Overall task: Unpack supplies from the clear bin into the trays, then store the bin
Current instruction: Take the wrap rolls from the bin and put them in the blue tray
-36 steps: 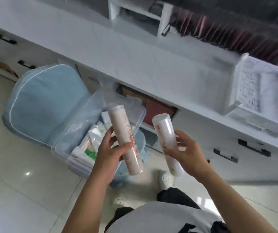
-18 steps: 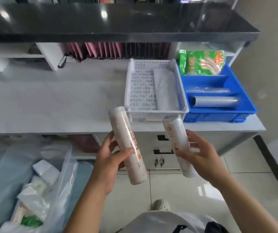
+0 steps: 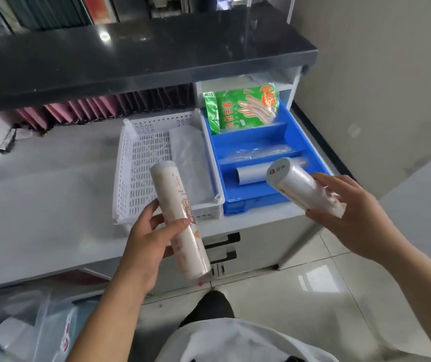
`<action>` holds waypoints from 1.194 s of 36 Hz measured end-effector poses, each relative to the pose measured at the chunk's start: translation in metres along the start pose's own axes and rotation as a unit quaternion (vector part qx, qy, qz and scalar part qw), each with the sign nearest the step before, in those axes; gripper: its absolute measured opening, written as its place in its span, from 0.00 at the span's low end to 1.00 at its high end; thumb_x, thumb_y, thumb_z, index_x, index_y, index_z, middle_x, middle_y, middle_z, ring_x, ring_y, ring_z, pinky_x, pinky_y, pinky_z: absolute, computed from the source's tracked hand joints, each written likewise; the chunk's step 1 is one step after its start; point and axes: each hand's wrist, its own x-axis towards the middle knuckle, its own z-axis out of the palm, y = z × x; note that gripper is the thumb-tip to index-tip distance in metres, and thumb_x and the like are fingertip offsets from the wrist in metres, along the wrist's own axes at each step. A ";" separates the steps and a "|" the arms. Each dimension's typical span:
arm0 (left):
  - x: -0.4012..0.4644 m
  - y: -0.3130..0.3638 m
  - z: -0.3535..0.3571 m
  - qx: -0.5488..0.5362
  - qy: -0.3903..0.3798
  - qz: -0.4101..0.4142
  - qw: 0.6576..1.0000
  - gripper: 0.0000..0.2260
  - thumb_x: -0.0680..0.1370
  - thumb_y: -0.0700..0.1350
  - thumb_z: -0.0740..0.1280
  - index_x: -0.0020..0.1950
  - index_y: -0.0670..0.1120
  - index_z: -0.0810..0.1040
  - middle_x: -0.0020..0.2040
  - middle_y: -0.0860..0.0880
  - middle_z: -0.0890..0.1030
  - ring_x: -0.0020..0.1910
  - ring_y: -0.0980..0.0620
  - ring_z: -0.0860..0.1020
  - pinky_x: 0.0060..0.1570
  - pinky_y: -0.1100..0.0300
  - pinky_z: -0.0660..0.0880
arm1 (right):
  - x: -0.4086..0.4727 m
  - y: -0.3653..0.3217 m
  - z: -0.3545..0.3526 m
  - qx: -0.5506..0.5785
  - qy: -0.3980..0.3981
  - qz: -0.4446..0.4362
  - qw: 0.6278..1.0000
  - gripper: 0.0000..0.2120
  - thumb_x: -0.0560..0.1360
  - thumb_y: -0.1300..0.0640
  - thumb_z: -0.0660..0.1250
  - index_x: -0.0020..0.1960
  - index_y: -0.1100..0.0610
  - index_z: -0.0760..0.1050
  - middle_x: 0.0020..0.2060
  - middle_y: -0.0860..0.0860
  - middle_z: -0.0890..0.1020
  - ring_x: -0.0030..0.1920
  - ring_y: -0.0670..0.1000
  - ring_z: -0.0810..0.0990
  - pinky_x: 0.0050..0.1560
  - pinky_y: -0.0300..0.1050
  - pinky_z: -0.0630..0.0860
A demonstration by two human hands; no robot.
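Holding: I am gripping one roll in each of my hands, above the bench edge.
Right hand (image 3: 352, 212): clamping short roll (image 3: 298, 186), nearest blue tray (image 3: 311, 142); axis pointing away-left.
Left hand (image 3: 149, 246): clamping long roll (image 3: 178, 220), before white tray (image 3: 125, 163).
Clear bin (image 3: 26, 327): sitting low-left, behind both.

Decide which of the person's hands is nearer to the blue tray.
Right. The right hand holds a roll over the blue tray's front right corner; the left hand is off to its left, before the white basket.
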 end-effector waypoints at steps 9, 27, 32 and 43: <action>0.077 0.016 0.023 -0.018 -0.032 -0.019 0.999 0.26 0.73 0.41 0.73 0.68 0.56 0.73 0.56 0.48 0.83 0.53 0.45 0.83 0.45 0.47 0.80 | 0.088 -0.002 -0.011 -0.230 -0.105 -0.041 0.967 0.31 0.71 0.56 0.75 0.72 0.46 0.70 0.61 0.48 0.76 0.59 0.54 0.75 0.57 0.52 0.75; 0.141 0.017 0.032 -0.028 -0.020 -0.064 0.997 0.26 0.72 0.43 0.74 0.68 0.58 0.74 0.54 0.51 0.85 0.53 0.47 0.83 0.45 0.47 0.79 | 0.192 0.025 0.041 -0.360 -0.404 -0.069 0.838 0.27 0.76 0.54 0.69 0.73 0.44 0.66 0.63 0.47 0.74 0.64 0.52 0.74 0.65 0.50 0.71; 0.144 0.024 0.039 -0.045 0.023 -0.070 0.996 0.26 0.73 0.41 0.73 0.68 0.57 0.74 0.54 0.51 0.85 0.54 0.47 0.83 0.46 0.46 0.80 | 0.196 0.042 0.045 -0.330 -0.421 -0.061 0.843 0.29 0.77 0.53 0.68 0.75 0.44 0.63 0.66 0.47 0.73 0.64 0.52 0.73 0.66 0.50 0.71; 0.143 0.034 0.048 -0.059 0.070 -0.065 0.994 0.25 0.74 0.38 0.71 0.68 0.54 0.74 0.54 0.49 0.85 0.57 0.47 0.82 0.43 0.50 0.78 | 0.190 0.066 0.050 -0.220 -0.410 -0.034 0.884 0.19 0.79 0.57 0.58 0.67 0.46 0.75 0.64 0.44 0.76 0.64 0.49 0.74 0.65 0.45 0.70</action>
